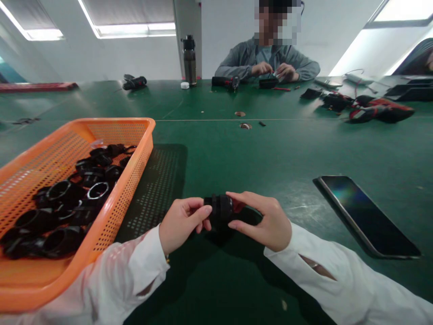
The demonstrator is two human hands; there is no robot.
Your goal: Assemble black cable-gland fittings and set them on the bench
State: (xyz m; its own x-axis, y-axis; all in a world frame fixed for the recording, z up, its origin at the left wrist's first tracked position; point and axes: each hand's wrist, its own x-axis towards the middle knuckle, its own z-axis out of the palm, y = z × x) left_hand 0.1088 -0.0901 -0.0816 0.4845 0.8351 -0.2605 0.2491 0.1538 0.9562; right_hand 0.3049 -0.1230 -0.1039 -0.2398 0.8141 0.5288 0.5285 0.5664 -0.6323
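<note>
A black plastic cable gland (pixel 221 207) with a ribbed cap is held sideways just above the green table, between my two hands. My left hand (pixel 184 221) pinches its narrower left end between thumb and fingers. At the wider right end, the thumb and index finger of my right hand (pixel 264 219) close around the cap from front and back. More black glands and ring-shaped parts (pixel 64 192) lie in a heap inside the orange perforated basket (pixel 118 212), left of my hands.
A smartphone (pixel 368 216) lies on the green table (pixel 216 158) to the right. Across it, a person (pixel 267 58) handles small parts. Along the far side are a dark bottle (pixel 189 61), power tools (pixel 225 82) and a red-black tool bag or tool (pixel 382 110).
</note>
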